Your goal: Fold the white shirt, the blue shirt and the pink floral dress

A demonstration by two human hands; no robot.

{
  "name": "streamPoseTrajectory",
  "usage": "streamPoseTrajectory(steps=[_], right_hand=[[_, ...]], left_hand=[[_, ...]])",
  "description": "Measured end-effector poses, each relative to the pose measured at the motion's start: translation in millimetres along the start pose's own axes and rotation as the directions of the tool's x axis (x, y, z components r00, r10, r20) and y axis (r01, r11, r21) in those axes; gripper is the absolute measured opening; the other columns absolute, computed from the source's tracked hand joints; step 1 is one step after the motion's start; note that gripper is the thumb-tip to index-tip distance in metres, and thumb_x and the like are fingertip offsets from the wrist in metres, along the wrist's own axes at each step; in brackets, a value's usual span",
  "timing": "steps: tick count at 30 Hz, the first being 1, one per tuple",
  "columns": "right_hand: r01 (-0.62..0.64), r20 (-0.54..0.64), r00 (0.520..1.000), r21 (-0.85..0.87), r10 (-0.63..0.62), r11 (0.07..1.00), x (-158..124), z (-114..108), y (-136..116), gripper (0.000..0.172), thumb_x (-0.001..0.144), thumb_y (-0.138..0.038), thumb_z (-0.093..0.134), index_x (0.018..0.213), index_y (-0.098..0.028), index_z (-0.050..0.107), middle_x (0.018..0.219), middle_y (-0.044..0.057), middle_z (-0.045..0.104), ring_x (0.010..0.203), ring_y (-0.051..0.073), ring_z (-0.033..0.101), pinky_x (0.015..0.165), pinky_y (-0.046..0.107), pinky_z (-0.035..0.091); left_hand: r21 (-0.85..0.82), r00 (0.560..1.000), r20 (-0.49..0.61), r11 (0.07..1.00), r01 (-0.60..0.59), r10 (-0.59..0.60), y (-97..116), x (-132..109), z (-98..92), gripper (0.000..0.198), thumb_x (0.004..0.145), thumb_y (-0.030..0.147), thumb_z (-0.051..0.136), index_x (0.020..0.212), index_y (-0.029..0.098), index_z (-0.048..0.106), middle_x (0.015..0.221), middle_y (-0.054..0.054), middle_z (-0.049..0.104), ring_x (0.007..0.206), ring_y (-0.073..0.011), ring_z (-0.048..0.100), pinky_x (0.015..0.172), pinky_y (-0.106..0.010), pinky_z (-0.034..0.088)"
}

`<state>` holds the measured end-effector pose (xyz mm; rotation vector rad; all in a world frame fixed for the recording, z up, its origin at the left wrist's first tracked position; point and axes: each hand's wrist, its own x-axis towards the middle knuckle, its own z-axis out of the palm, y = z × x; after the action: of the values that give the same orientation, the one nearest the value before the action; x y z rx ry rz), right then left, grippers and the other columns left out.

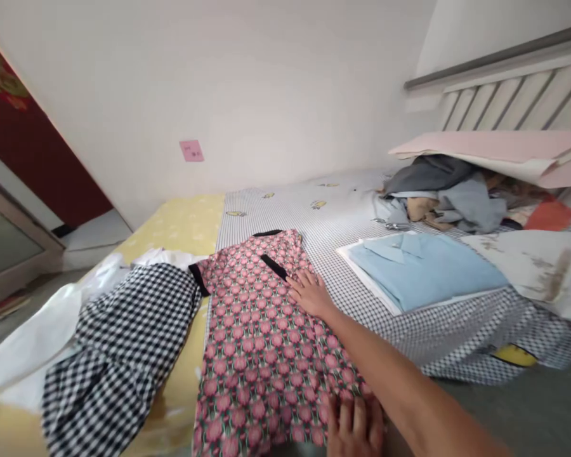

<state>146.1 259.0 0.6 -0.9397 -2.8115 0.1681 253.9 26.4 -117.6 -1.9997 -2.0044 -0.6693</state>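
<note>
A pink flower-patterned short-sleeved top (261,336) with black trim lies spread on the bed. Its right side is turned inward, and the black cuff (273,267) of that sleeve rests on the front. My right hand (310,293) lies flat over this folded sleeve, fingers apart, just beside the cuff. At the bottom of the picture, my left hand (354,428) rests its fingers on the cloth near the lower right hem; its thumb is hidden. Left of the top is a black-and-white checked garment (128,343) with white cloth (42,336) around it.
A folded light blue shirt (423,266) lies on the right, on something white and flat. Behind it sits a heap of clothes (452,190) under pink sheets of board (499,146). A white patterned cloth (533,254) hangs toward the right bed edge. The wall (304,95) borders the far side.
</note>
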Motion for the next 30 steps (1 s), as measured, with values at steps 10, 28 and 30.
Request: streamPoseTrajectory(steps=[10,28,30], right_hand=[[-0.070,-0.094,0.993,-0.032,0.066,0.997,-52.3,-1.0,-16.1,0.062,0.108,-0.057,0.015,0.160,-0.036,0.042,0.171,0.001,0.033,0.157,0.031,0.028,0.124,0.058,0.022],[-0.043,-0.204,0.978,-0.018,0.038,0.999,-60.5,0.3,-11.9,0.052,0.108,-0.042,0.028,0.149,-0.033,0.058,0.158,0.004,0.055,0.145,0.027,0.044,0.119,0.050,0.028],[-0.035,-0.228,0.973,-0.020,0.029,0.999,-61.2,1.2,-11.1,0.051,0.108,-0.041,0.030,0.147,-0.032,0.060,0.155,0.005,0.058,0.143,0.026,0.045,0.117,0.049,0.030]], left_hand=[[0.134,0.962,-0.269,0.991,-0.013,0.049,-10.1,-20.2,-32.5,0.039,0.101,0.037,0.052,0.139,0.037,0.062,0.120,0.001,0.075,0.112,-0.0188,0.060,0.108,-0.038,0.044],[-0.594,0.733,0.115,0.545,0.591,-0.670,-49.5,-33.2,-62.2,0.040,0.091,0.008,0.037,0.092,0.023,0.075,0.083,-0.004,0.077,0.079,-0.0190,0.071,0.077,-0.034,0.056],[-0.649,0.647,-0.004,0.494,0.578,-0.763,-54.7,-32.4,-66.7,0.037,0.092,0.013,0.038,0.087,0.022,0.073,0.078,-0.004,0.074,0.074,-0.0183,0.069,0.070,-0.031,0.054]])
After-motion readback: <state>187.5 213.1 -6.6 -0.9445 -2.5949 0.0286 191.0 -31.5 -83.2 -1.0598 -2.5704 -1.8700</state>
